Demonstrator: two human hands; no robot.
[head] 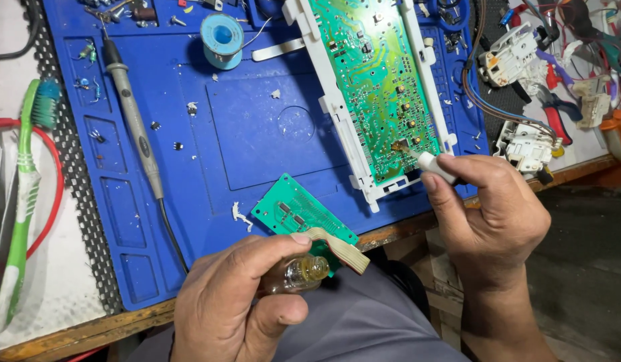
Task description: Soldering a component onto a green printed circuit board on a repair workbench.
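our left hand (247, 302) sits nearest the lens, fingers closed around a small clear glass bottle (298, 275) with its open mouth tipped toward the right. just beyond it a small green circuit board (298, 211) with a beige ribbon cable (337, 247) lies on the blue work mat (257, 134), near the front edge of the tabletop (89, 328). our right hand (488, 214) is closed in a pinch on a white-handled applicator brush (436, 166), its tip touching the lower end of the big green circuit board (377, 80) in its white plastic frame (337, 114).

to do this dab well, we judge: keep the brush tip light on that one component area, avoid flooding nearby parts, keep the bottle upright enough not to spill on our lap, and keep it close for re-dipping.

around: a grey test probe (133, 114) at the left of the mat, a blue solder spool (222, 37) at the top, a green toothbrush (22, 201) off the mat at far left, red-handled pliers (558, 114) and white connector blocks (525, 147) at right.
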